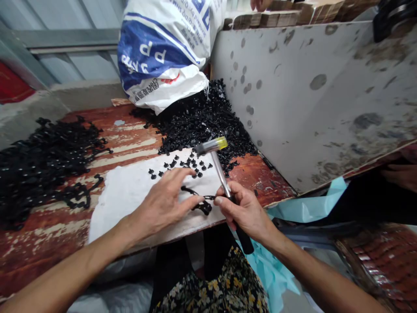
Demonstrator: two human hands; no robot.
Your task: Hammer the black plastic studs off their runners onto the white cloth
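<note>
Black strip [205, 207] at cloth's [127, 191] 4 o'clock seems mid-work, left hand [164, 198] spread beside it, right hand [243, 206] gripping hammer [220, 170]; loose pegs [194, 165] at 1 look unused, 9 o'clock pile's [48, 161] status unclear.

Sheet [120, 195] is lying on the desk [133, 139], near edge. Pile of strips [48, 152] is sitting left of it; heap of small parts [202, 117] is sitting behind it, sack [159, 52] resting at the heap's rear left. Loose studs [201, 163] are standing on the sheet's far half. Panel [286, 95] is standing right of the heap, bundles [280, 18] showing behind it. Left hand [166, 195] is spanning the sheet, right hand [244, 208] holding the hammer [220, 167] at the sheet's right; strip piece [206, 208] is sitting between them.
</note>
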